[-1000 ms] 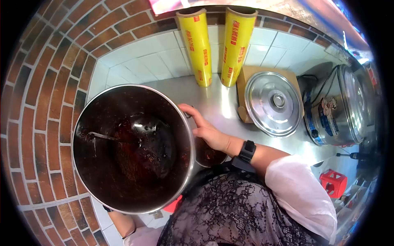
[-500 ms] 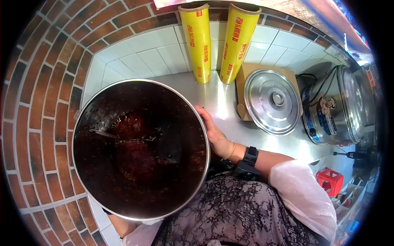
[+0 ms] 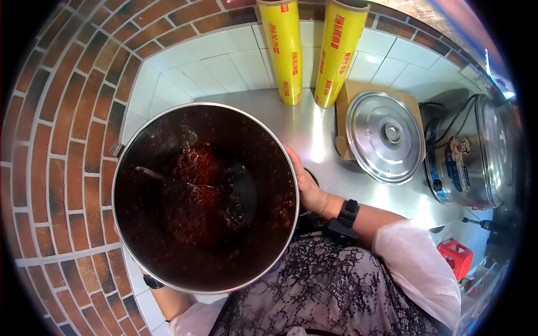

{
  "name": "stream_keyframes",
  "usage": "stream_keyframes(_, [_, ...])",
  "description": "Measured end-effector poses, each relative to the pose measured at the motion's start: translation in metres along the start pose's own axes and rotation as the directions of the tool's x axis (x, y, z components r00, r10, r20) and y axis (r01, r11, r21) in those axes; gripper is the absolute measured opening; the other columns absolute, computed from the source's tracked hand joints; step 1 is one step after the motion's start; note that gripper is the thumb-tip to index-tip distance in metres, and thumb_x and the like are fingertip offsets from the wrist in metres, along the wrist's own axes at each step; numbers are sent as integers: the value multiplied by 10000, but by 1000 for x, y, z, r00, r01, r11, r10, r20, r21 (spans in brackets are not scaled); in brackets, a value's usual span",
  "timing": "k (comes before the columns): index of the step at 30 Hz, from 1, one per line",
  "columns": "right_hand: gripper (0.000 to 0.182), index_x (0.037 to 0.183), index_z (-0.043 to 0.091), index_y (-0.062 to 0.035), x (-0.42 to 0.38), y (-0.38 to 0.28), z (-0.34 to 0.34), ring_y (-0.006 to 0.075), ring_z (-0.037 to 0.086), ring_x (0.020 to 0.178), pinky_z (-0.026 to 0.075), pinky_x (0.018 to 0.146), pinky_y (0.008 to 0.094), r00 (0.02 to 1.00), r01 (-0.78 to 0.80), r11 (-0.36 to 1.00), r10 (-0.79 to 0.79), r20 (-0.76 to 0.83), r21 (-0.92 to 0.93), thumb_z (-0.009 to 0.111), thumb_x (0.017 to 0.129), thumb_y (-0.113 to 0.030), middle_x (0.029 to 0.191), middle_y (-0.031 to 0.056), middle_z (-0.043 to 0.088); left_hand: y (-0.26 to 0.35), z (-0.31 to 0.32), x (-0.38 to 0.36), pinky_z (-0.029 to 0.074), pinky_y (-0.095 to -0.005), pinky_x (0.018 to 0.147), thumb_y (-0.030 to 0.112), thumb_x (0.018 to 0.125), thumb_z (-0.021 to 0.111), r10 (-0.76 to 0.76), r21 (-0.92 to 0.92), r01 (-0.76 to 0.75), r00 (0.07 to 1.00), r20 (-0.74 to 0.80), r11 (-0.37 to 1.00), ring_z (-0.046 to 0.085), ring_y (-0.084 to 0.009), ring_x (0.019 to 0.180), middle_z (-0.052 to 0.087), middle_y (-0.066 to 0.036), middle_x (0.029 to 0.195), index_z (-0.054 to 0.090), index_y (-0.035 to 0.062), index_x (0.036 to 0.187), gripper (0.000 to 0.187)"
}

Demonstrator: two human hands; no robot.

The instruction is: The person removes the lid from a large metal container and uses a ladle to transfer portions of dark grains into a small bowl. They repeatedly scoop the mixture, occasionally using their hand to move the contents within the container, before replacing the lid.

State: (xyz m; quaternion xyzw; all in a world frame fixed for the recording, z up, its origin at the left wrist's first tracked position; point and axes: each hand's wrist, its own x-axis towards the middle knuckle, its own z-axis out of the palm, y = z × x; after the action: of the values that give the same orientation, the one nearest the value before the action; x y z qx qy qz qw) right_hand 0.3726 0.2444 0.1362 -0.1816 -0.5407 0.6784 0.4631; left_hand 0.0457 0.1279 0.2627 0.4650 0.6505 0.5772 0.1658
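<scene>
A large round metal pot (image 3: 204, 289) takes up the centre left, its mouth facing the camera. Dark reddish-brown, oily residue or liquid shows inside, and a thin utensil (image 3: 148, 172) lies toward its left side. My right hand (image 3: 310, 187) grips the pot's right side, fingers along the outer wall just below the rim. On the lower left, my left wrist and forearm (image 3: 171, 299) reach behind the pot, whose body hides the left fingers.
Two yellow wrap rolls (image 3: 284, 53) (image 3: 338, 56) stand against the tiled wall. A round metal lid (image 3: 385, 138) rests by a cardboard box (image 3: 353, 95) on the metal counter (image 3: 364, 193). At right are a large steel cooker (image 3: 462, 157) and a red stool (image 3: 457, 257). Brick wall (image 3: 73, 168) borders the left.
The whole view has shifted, so the pot, rolls and lid appear farther right. More of my left forearm shows. Inside the pot, reddish residue is more visible. My right hand keeps its hold.
</scene>
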Motion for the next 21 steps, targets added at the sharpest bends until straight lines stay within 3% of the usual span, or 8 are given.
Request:
stream_keyframes(9, [862, 1470, 199, -27, -3, -2, -17, 297, 203, 1403, 165, 1137, 399, 1000, 8, 960, -10, -5, -280, 275, 908, -676, 1504, 178, 229, 4, -4, -7, 478, -339, 927, 242, 968, 473, 6, 4, -6, 1000, -6, 1000, 570, -225, 1097, 526, -140, 1294, 370, 20, 1391, 488])
stream_keyframes(11, [843, 1469, 220, -39, -5, -12, -20, 310, 225, 1391, 180, 1133, 398, 1000, 14, 903, -14, 2, -430, 268, 912, -671, 1490, 186, 258, 3, -4, -7, 478, -339, 926, 237, 967, 474, 6, 3, -6, 1000, -5, 1000, 570, -225, 1096, 526, -140, 1294, 374, 20, 1388, 484])
stream_keyframes(15, [838, 1472, 223, -47, -7, -19, -28, 314, 245, 1379, 196, 1128, 398, 1000, -2, 879, 7, 8, -477, 267, 913, -670, 1486, 184, 272, 2, -5, -5, 478, -338, 925, 228, 966, 476, 9, 8, -9, 1000, 0, 1000, 571, -225, 1095, 525, -140, 1296, 382, 19, 1383, 476])
stream_keyframes(18, [796, 1473, 227, -54, -13, -22, -33, 310, 287, 1360, 249, 1108, 401, 1000, 4, 861, 7, 20, -508, 343, 925, -618, 1473, 179, 299, 1, -6, -6, 478, -338, 924, 222, 965, 478, 7, 12, -7, 1000, 0, 1000, 571, -226, 1094, 525, -140, 1297, 389, 19, 1379, 470])
stream_keyframes(21, [750, 1456, 262, -31, -23, -30, -35, 248, 371, 1302, 324, 1057, 367, 998, -43, 927, 23, -57, -372, 432, 936, -545, 1442, 143, 358, 0, -6, -6, 478, -338, 923, 215, 964, 479, 7, 19, -7, 1000, 0, 1000, 571, -226, 1094, 525, -140, 1298, 395, 18, 1376, 464])
